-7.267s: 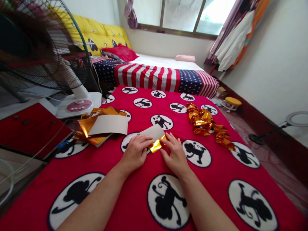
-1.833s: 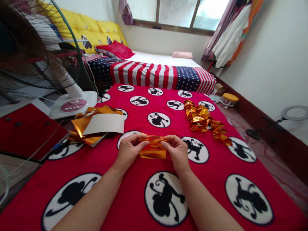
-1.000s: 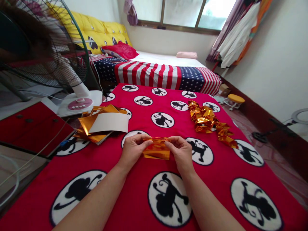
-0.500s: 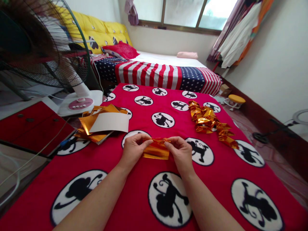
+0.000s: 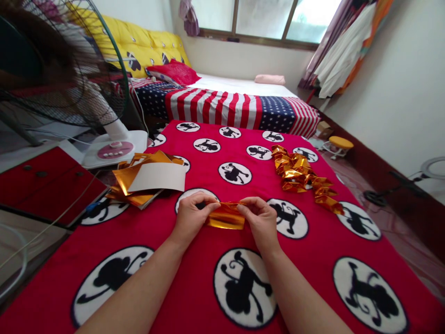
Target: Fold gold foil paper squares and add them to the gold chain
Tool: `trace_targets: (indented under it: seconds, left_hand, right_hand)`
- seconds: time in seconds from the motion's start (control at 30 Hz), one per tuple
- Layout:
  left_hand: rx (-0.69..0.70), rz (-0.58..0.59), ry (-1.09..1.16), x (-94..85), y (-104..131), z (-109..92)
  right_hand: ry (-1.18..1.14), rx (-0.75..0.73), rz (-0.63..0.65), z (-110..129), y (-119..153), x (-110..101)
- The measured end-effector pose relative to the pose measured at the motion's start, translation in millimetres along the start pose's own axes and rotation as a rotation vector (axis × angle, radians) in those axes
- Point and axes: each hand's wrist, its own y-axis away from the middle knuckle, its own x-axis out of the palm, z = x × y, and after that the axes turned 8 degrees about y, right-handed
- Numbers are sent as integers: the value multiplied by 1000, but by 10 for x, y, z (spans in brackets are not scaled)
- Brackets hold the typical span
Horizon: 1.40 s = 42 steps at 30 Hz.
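Note:
A shiny gold foil sheet [image 5: 226,219] is held between my two hands above the red cloth [image 5: 194,297] with monkey prints. My left hand [image 5: 195,214] pinches its upper left corner between thumb and fingers. At the upper right corner, my right hand [image 5: 257,216] pinches the same sheet. The top edge looks folded, and the lower part hangs toward me. On the left lies a loose pile of gold sheets [image 5: 125,178], with a white sheet [image 5: 158,177] face up on it. Several folded gold pieces [image 5: 295,174] lie in clusters on the right.
A fan's white base [image 5: 116,147] stands at the left beside a red cabinet [image 5: 48,183], its blades blurred inside the cage. Beyond the cloth is a bed [image 5: 215,109] with a striped, starred cover. A yellow stool [image 5: 340,142] stands on the floor at the right.
Both hands keep their pinch on the foil sheet and have hardly moved. The sheet's lower part has tilted slightly and catches more light.

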Motion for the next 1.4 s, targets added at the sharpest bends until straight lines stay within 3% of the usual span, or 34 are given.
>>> trace_targets:
  seconds: [0.13, 0.43, 0.7, 0.97, 1.4]
  left_hand:
    - [-37, 3, 39, 10, 3, 5]
    - [-101, -14, 140, -4, -9, 49]
    - [-97, -44, 162, -12, -8, 66]
    - [-170, 43, 199, -26, -17, 62]
    - [-191, 28, 275, -21, -31, 51]
  right_hand:
    - [130, -134, -73, -18, -28, -27]
    - [-42, 51, -9, 1, -16, -16]
    - [-58, 80, 3, 3, -26, -37]
    - [-94, 82, -20, 19, -15, -50]
    - [-29, 80, 41, -5, -23, -62]
